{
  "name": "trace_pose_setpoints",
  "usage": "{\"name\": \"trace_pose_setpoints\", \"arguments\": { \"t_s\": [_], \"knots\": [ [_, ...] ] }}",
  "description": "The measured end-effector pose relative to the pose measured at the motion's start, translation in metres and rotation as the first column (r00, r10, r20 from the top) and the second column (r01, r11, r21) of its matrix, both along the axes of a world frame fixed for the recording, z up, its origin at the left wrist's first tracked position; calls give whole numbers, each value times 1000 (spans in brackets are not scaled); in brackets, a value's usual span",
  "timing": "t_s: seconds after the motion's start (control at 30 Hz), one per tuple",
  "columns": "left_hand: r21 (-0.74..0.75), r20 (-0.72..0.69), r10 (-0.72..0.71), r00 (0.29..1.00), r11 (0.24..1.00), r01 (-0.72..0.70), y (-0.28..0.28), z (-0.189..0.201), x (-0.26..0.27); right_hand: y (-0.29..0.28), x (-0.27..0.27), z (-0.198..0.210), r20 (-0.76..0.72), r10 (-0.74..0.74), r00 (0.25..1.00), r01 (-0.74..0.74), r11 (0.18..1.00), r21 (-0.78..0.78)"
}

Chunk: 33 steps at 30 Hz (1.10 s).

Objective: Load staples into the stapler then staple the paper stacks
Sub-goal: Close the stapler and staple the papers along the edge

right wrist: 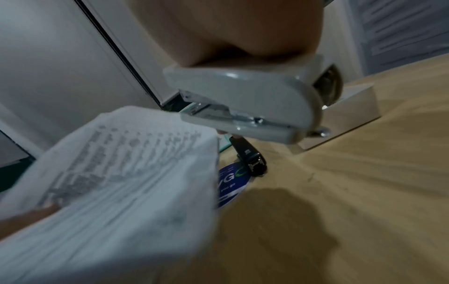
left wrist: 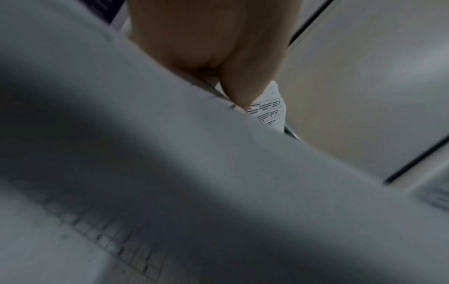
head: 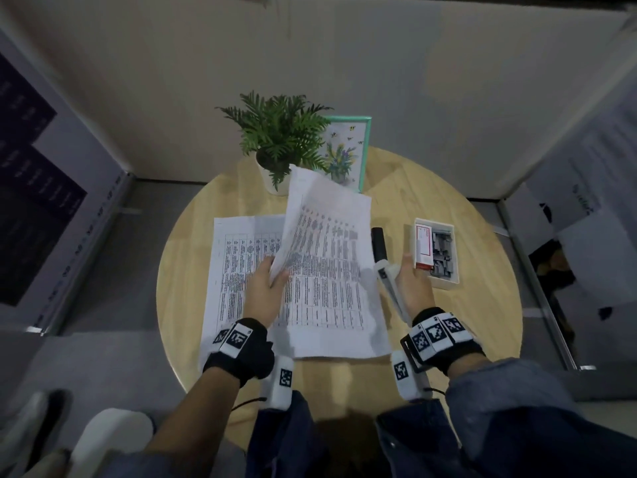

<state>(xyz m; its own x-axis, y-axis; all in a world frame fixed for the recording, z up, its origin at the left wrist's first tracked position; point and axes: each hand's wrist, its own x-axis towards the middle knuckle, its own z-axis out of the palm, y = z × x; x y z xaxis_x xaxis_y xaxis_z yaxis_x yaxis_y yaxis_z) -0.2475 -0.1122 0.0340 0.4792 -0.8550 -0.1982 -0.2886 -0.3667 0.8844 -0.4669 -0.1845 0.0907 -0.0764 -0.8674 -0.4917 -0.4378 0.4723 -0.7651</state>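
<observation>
My left hand pinches the near edge of a printed paper stack and holds it lifted and tilted above the table. In the left wrist view my thumb presses on that blurred paper stack. My right hand grips a pale grey stapler just right of the papers; the right wrist view shows the stapler under my fingers, its mouth towards the raised stack. Two more printed stacks lie flat, one at the left and one beneath.
A black stapler lies on the round wooden table between the papers and a white tray holding a red-and-white staple box and grey staple strips. A potted plant and a framed picture stand at the back.
</observation>
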Motion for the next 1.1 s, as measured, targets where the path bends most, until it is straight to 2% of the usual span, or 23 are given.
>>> {"name": "trace_pose_setpoints", "arguments": {
  "t_s": [0.17,0.2,0.27,0.37,0.5,0.63,0.87,1.1],
  "knots": [
    [-202,-89,-32,996,979,13,9,36,0,-1,-17,2,-39,-102,994,98,990,-106],
    [-246,-102,-17,995,969,-9,12,44,2,-1,-23,3,-79,-75,994,63,988,-144],
    [-318,-148,15,989,946,-61,15,60,10,-4,-34,1,-198,53,979,-96,973,-212],
    [-374,-191,18,981,923,-90,14,85,19,-6,-43,6,-323,235,917,-321,914,-248],
    [-405,-102,-10,995,914,-32,10,106,21,-6,-37,21,-348,375,859,-485,815,-318],
    [-416,-42,6,999,909,-23,4,110,24,-5,-25,29,-313,471,825,-561,753,-344],
    [-363,72,10,997,931,17,5,109,30,-7,-15,35,-271,574,773,-634,702,-322],
    [-368,71,34,997,930,-6,3,109,29,1,-6,28,-292,618,729,-684,675,-279]
  ]
}}
